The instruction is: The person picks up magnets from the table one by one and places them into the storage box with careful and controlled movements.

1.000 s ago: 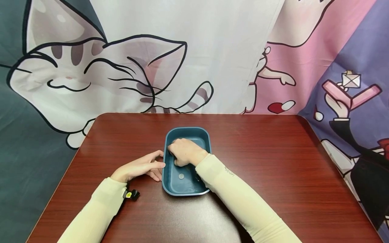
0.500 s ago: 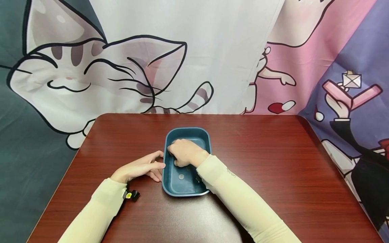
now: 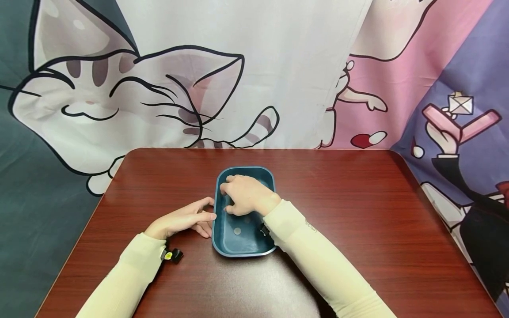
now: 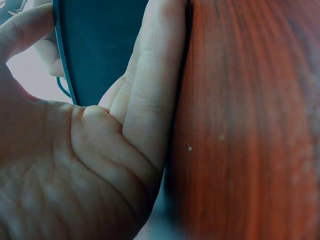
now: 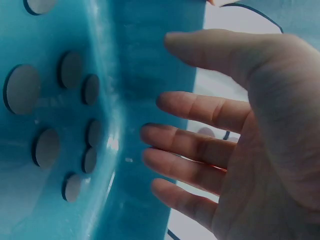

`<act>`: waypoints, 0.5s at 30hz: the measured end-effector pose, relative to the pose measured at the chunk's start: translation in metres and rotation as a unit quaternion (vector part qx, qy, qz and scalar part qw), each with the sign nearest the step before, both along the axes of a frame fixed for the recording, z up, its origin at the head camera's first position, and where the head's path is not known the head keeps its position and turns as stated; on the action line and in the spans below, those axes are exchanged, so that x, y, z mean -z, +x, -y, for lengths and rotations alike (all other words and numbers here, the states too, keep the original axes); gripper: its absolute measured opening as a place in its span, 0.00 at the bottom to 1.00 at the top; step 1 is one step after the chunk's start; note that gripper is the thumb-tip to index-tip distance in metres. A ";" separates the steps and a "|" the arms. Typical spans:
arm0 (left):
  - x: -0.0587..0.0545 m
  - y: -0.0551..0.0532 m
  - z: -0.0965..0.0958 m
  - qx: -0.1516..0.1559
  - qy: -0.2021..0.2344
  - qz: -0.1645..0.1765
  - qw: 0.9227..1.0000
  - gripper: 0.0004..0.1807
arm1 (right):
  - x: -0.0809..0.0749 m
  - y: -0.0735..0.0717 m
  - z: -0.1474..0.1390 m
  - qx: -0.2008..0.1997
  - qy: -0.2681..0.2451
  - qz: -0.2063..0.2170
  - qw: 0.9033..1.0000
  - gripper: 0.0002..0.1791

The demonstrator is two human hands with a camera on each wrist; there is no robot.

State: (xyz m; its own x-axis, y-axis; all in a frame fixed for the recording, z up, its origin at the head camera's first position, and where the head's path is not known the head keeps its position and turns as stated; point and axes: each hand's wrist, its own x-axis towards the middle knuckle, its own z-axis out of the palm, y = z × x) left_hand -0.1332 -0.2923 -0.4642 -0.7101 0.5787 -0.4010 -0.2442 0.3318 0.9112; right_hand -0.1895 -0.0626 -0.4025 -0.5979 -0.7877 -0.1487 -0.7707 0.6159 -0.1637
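A blue rectangular plastic box stands on the table, its long sides running away from me. My right hand hovers inside its far half, fingers spread and holding nothing. One coin lies on the box floor in the head view. Below and beside that hand, the right wrist view shows several flat round coins scattered over the floor; in the head view most of them are hidden under it. My left hand rests against the box's left wall, thumb at the rim and fingers loosely extended along the outside.
The brown wooden table surrounds the box on all sides. Behind its far edge hangs a curtain printed with cartoon figures. A small black wrist camera sits under the left cuff.
My right hand has gone from curled fingers low in the box to spread fingers, shifting slightly up and to the right. The left hand and box have stayed put.
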 end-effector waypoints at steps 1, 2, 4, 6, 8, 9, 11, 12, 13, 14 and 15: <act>0.000 0.000 0.000 0.000 0.000 0.000 1.000 0.28 | -0.001 0.000 -0.002 0.000 -0.003 -0.002 1.000 0.27; 0.001 0.000 0.000 0.001 0.000 0.000 1.000 0.28 | -0.003 0.000 -0.003 0.000 -0.006 -0.004 1.000 0.29; 0.001 0.000 0.001 0.001 0.000 0.000 1.000 0.28 | -0.007 0.000 -0.007 -0.002 -0.013 -0.007 1.000 0.33; 0.001 0.000 0.001 0.001 0.000 0.000 1.000 0.28 | -0.010 0.001 -0.011 0.000 -0.021 -0.004 1.000 0.36; 0.001 0.000 0.001 0.001 -0.001 -0.001 1.000 0.28 | -0.013 0.001 -0.016 0.001 -0.031 0.000 1.000 0.39; 0.001 0.000 0.001 0.001 -0.002 -0.001 1.000 0.28 | -0.015 0.001 -0.019 0.002 -0.038 0.002 0.999 0.40; 0.001 0.000 0.001 0.000 -0.004 -0.002 1.000 0.28 | -0.016 0.001 -0.026 0.004 -0.051 0.000 0.999 0.42; 0.001 0.000 0.001 -0.001 -0.005 -0.002 1.000 0.29 | -0.017 0.001 -0.030 0.003 -0.060 -0.002 0.998 0.42; 0.000 0.000 0.000 -0.002 -0.006 -0.002 1.000 0.29 | -0.018 0.001 -0.035 0.003 -0.069 -0.006 0.998 0.43; 0.000 0.000 0.000 -0.003 -0.006 -0.002 1.000 0.29 | -0.019 0.001 -0.040 0.002 -0.078 -0.012 0.997 0.43; 0.000 0.000 0.000 -0.004 -0.006 -0.002 1.000 0.29 | -0.019 0.000 -0.045 0.001 -0.088 -0.017 0.996 0.43</act>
State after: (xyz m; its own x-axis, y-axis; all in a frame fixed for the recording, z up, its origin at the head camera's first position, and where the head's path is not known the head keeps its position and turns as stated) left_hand -0.1328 -0.2920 -0.4640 -0.7169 0.5676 -0.4049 -0.2434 0.3406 0.9082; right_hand -0.1893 -0.0174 -0.3831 -0.6026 -0.7980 0.0119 -0.7759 0.5823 -0.2426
